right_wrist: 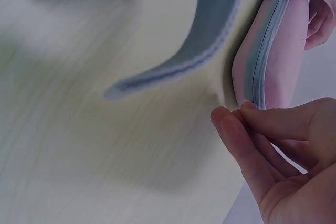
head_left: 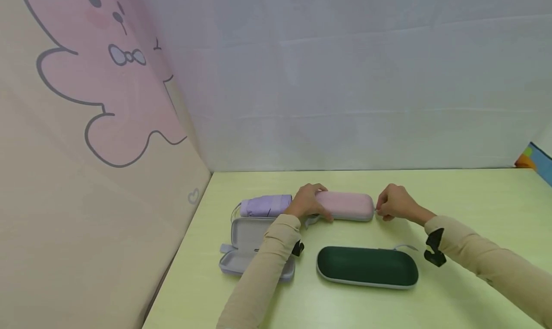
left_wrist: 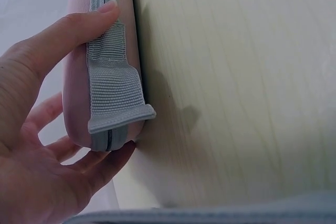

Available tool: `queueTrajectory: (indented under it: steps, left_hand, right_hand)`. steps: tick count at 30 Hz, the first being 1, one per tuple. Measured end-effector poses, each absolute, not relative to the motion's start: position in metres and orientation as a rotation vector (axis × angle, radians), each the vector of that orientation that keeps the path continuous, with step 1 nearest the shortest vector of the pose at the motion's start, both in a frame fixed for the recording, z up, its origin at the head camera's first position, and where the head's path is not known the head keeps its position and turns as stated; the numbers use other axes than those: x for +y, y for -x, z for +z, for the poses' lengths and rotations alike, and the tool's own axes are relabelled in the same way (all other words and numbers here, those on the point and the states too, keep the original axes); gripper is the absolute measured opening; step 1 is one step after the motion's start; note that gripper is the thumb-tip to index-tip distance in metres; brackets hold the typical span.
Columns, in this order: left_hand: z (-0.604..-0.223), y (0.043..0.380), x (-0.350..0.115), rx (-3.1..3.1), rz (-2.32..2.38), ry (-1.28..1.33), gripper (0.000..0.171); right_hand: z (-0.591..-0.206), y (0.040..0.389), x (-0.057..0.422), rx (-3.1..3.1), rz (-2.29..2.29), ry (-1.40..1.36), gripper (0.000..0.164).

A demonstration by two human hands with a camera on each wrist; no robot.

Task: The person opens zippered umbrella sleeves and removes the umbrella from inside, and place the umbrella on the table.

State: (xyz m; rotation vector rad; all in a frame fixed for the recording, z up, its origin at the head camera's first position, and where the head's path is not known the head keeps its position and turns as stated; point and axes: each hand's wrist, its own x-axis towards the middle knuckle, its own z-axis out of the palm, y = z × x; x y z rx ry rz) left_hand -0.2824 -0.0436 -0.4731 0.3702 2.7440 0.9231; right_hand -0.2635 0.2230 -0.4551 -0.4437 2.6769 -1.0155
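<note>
A pink hard zip case [head_left: 347, 204] lies toward the back of the table. My left hand [head_left: 306, 200] grips its left end, thumb along the zipped side and fingers around the far side. By that thumb, a ribbed grey strap [left_wrist: 115, 93] hangs off the case end in the left wrist view. At the right end my right hand [head_left: 396, 202] pinches the zipper pull between thumb and fingertips, which mostly hide it. The grey zipper [right_wrist: 269, 40] looks closed along the side that shows in the right wrist view.
A dark green case [head_left: 366, 266] with a loose grey strap lies in front. At left, a grey-lined case [head_left: 250, 227] stands open, partly behind my left sleeve. Behind it lies a folded purple umbrella [head_left: 265, 205]. A white curtain [head_left: 358, 89] borders the table's back.
</note>
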Motion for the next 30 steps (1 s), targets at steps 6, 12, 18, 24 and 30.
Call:
queueTrajectory:
  steps: [6, 12, 18, 24, 30]
  left_hand:
    - [-0.475, 0.279, -0.044, 2.738, 0.975, -0.336, 0.078]
    - [-0.475, 0.278, -0.043, 2.743, 0.997, -0.334, 0.079]
    - [-0.477, 0.279, -0.043, 2.767, 0.986, -0.340, 0.081]
    - [-0.477, 0.281, -0.043, 2.770, 0.973, -0.344, 0.081]
    - [-0.476, 0.281, -0.044, 2.774, 0.990, -0.341, 0.080]
  right_hand:
    - [-0.456, 0.259, 0.222, 2.672, -1.031, 0.427, 0.009]
    - [-0.452, 0.252, 0.220, 2.660, -1.072, 0.439, 0.007]
    - [-0.449, 0.248, 0.220, 2.651, -1.078, 0.445, 0.007]
    - [-0.451, 0.249, 0.220, 2.662, -1.047, 0.419, 0.007]
    - [-0.453, 0.250, 0.221, 2.652, -1.053, 0.415, 0.008]
